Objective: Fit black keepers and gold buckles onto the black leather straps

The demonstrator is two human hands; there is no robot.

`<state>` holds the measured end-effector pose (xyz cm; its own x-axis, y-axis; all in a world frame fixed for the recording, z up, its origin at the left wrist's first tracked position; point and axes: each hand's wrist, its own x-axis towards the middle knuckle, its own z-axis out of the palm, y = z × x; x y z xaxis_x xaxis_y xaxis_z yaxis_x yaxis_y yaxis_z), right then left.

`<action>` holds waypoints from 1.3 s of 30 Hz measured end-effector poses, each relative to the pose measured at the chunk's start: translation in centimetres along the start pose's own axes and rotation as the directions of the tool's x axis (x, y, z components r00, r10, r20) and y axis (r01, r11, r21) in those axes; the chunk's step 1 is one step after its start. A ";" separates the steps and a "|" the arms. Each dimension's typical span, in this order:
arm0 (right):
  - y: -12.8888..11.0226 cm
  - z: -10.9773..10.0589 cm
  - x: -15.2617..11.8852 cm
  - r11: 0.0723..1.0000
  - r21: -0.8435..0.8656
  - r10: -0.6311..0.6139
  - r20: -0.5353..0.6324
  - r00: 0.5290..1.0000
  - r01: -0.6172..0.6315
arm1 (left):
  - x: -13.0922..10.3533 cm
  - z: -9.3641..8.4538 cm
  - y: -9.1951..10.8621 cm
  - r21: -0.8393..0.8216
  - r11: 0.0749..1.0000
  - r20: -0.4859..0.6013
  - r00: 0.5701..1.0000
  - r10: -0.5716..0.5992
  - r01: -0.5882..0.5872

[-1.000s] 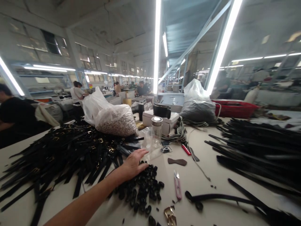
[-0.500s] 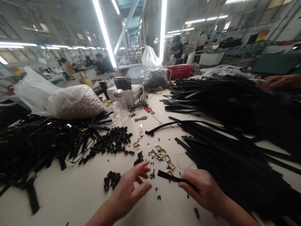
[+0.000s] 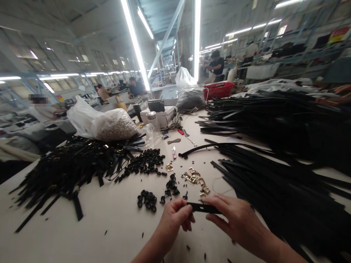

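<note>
My left hand pinches the end of a flat black strap between thumb and fingers. A small slot shows in the strap near that end. My right hand grips the same strap further along, its fingers over it and the thumb below; the rest of the strap is hidden behind that hand. Just beyond the hands lie several gold metal buckles. Small black rings sit in a cluster left of my left hand, and more black loops lie ahead of it.
A heap of black straps with gold fittings covers the table's left, beside a filled plastic bag. Long black straps spread over the right. Pink thread snips and a lidded jar stand further back. A co-worker's hand shows far right.
My left hand, open and empty before, has moved right and closed on the strap's end. The strap stays in my right hand. The view has turned to the left.
</note>
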<state>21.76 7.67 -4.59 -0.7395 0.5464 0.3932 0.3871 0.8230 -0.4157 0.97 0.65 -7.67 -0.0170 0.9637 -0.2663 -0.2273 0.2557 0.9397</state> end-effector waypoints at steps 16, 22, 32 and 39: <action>-1.7 0.2 4.7 0.864 0.301 0.359 0.192 0.913 -0.403 | 0.5 -2.9 1.8 -0.407 0.908 -0.106 0.982 -0.155 0.099; -0.2 1.7 4.3 0.727 0.557 0.389 0.148 0.909 -0.402 | 0.9 -4.9 3.1 -0.445 0.891 -0.171 0.968 -0.182 0.089; -0.4 3.8 3.2 0.903 0.374 0.227 0.008 0.974 -0.213 | 1.4 -2.4 0.2 -0.356 0.922 -0.069 0.979 -0.190 0.154; 0.0 4.0 3.3 0.896 0.409 0.236 -0.107 0.966 -0.174 | 1.9 -2.5 0.5 -0.252 0.960 -0.031 0.991 -0.134 0.122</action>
<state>17.09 8.85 -6.59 -0.5640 0.7385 0.3694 0.2500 0.5791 -0.7760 -1.66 2.40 -8.23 -0.0168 0.9181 -0.3961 -0.4661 0.3433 0.8154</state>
